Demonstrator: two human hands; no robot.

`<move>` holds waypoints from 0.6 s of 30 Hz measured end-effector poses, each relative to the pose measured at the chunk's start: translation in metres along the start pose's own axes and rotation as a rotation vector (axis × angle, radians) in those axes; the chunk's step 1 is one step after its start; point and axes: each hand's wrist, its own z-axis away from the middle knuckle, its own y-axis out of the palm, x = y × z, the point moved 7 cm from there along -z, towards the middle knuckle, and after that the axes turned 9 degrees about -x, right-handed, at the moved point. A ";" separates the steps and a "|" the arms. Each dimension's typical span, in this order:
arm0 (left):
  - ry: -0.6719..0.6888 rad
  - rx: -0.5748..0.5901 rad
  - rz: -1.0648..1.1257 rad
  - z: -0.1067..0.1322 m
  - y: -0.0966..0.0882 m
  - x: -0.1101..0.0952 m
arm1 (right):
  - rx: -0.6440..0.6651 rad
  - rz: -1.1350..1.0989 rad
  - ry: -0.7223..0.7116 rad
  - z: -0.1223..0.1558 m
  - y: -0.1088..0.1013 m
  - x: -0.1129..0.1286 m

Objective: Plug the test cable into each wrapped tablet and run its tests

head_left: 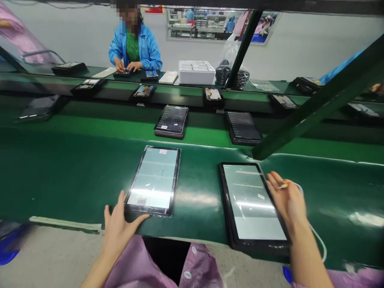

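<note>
Lilac cloth of your buttoned smock [138, 266] lies closest, with 2 white buttons [194, 250] showing. Your left hand [118, 226] is spread wide at the lower left corner of a lit, film-wrapped, black-framed tablet [154, 176], thumb by its bottom edge, fingers by its left side; whether they touch it, I cannot tell. Your right hand [289, 202] pinches a thin white cable [320, 239] near its yellowish tip [283, 186], just beside the right edge of another lit, black-framed tablet [255, 204].

That makes 2 lit tablets near you, and 3 dark-screened tablets [171, 121] on the bright green belt [207, 134] beyond.

Under your hands spreads a glossy dark green mat [75, 172]; 1 slanting green post [318, 104] stands at right. Across from you, 1 person in a blue jacket [151, 46] has both hands on a small device, near 1 white rectangular box [196, 75], before a pale wall [87, 34].
</note>
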 end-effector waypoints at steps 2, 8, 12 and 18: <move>-0.035 -0.014 -0.018 0.005 0.001 0.006 | 0.040 -0.011 0.040 -0.002 0.009 -0.015; 0.000 0.015 -0.036 0.003 -0.004 0.004 | 0.005 -0.033 0.098 0.000 0.001 -0.031; 0.029 0.078 0.190 -0.025 -0.016 -0.028 | 0.004 0.007 0.060 0.007 0.002 -0.038; -0.463 0.192 1.126 -0.120 0.023 -0.131 | -0.023 0.108 -0.019 0.032 0.012 -0.038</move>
